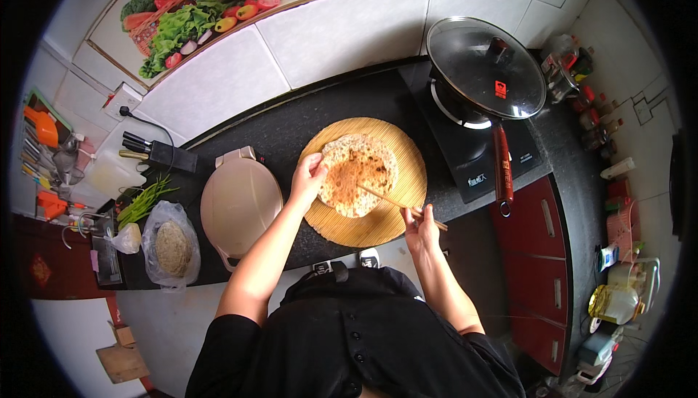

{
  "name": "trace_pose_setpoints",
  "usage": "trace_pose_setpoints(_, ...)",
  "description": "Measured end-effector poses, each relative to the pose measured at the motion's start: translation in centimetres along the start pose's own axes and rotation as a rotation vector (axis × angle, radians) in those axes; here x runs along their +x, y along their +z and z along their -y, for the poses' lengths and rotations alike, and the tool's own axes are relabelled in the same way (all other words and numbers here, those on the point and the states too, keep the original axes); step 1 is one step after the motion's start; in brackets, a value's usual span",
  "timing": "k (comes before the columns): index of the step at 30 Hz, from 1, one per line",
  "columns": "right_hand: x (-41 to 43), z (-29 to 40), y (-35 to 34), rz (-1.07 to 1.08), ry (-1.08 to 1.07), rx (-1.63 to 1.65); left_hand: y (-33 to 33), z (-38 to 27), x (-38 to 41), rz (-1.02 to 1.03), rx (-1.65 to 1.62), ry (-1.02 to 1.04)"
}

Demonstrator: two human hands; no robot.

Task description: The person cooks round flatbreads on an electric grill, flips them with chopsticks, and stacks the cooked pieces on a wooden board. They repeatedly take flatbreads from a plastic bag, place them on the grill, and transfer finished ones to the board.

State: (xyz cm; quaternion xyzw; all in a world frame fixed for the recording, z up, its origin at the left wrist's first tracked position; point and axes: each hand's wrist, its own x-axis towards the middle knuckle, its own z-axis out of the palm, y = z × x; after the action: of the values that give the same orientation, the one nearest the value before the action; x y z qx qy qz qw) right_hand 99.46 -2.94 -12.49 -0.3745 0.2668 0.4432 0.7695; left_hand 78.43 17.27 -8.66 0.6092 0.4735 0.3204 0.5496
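A browned round flatbread (357, 180) with dark scorched spots lies on a round woven mat (401, 223) on the counter. Its left edge is in the grip of my left hand (308, 180), with the fingers partly hidden from above. Wooden chopsticks (384, 197) are held in my right hand (422, 229), to the lower right of the mat. Their tips rest at the middle of the flatbread, pointing up and to the left.
Left of the mat stands a closed beige electric griddle (240, 207). Farther left are a plastic bag of dough-like food (173, 248), green stalks (143, 199) and a knife block (172, 156). A lidded wok (485, 71) sits on the cooktop (469, 174), its red handle (501, 163) jutting toward me.
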Motion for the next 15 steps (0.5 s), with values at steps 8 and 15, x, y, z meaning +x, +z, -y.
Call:
trace_pose_setpoints(8,0.3,-0.3,3.5,0.13,-0.237,-0.275,-0.8,8.6,1.6,-0.036,0.045,-0.259)
trace_pose_setpoints(15,-4.5,5.1,2.3,0.21,-0.695,-0.525,0.6,9.8,1.6,-0.093,0.04,-0.257)
